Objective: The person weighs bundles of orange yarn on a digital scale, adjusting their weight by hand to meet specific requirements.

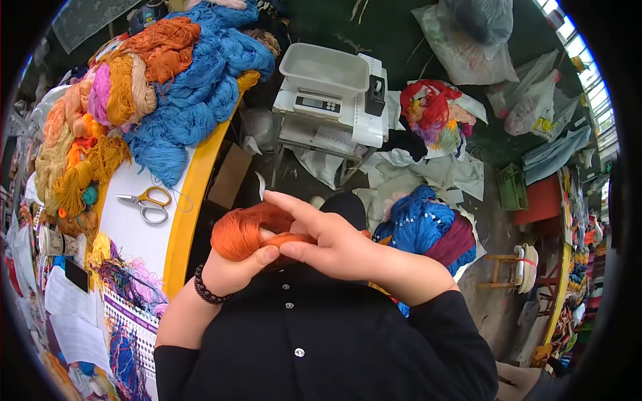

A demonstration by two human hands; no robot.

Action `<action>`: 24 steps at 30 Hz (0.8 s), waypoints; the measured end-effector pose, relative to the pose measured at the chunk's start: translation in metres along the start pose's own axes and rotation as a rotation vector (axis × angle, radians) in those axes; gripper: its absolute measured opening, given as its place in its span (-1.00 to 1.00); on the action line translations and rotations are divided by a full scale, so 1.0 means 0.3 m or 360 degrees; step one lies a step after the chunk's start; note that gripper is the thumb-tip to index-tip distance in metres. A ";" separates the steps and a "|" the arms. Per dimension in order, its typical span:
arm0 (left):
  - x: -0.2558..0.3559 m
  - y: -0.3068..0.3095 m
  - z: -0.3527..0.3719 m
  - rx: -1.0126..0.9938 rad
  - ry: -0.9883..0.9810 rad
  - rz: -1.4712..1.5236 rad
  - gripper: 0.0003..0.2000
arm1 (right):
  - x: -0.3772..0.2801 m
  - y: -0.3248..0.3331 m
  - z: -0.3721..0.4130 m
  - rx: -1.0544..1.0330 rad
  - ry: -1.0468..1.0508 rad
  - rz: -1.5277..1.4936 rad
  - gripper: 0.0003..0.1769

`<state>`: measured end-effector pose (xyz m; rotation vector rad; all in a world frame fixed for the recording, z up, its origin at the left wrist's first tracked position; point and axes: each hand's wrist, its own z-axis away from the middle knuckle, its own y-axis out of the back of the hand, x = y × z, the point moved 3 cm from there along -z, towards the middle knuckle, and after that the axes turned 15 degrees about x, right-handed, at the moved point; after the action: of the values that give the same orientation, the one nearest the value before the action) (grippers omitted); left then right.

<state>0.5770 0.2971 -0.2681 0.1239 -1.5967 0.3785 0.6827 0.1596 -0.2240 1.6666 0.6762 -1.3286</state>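
1. Head view, work in hand: a person in a dark buttoned shirt holds an orange yarn skein (242,232) in front of the chest, just off the yellow front edge of the table (179,220) and not resting on it.
2. Left hand (234,269): closed around the lower part of the skein, thumb laid across it. A dark bead bracelet (208,289) sits on that wrist.
3. Right hand (338,244): fingers long and held together, reaching across to the skein, with a twist of the orange yarn nipped between them. The fingertips' exact grip is partly hidden by the yarn.
4. Handling, as a judgement: the skein looks light, soft and compressible, not fragile, but loose strands would snag or slip free. It is best taken around the bundled middle, or at the twisted neck where the strands are gathered.
5. Table top: scissors (148,204) with yellow handles lie near the front edge, well apart from both hands. At the far end sits a heap of blue yarn (200,87), with further orange yarn (164,39) and yellow and pink hanks beside it.
6. Beyond the table: a white weighing scale (331,90) with an empty tray stands on a stand.
7. To the person's right, close behind the right forearm, lie blue and maroon hanks (428,230).
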 end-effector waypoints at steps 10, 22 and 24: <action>-0.017 0.003 -0.006 0.0465 0.0139 -0.0063 -0.80 | 0.117 -0.011 0.033 0.0724 0.0064 -0.0519 -0.92; -0.009 0.016 0.010 0.0521 -0.0024 -0.0184 -0.83 | 0.115 -0.021 -0.024 0.0551 0.0243 -0.0279 -0.53; -0.004 0.021 0.007 0.0465 0.0040 -0.0180 -0.84 | 0.107 -0.023 -0.026 0.0400 0.0099 -0.0376 -0.54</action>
<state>0.5730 0.3022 -0.2703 0.4293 -1.4946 0.5209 0.6896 0.1663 -0.2564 1.8788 0.7877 -1.5874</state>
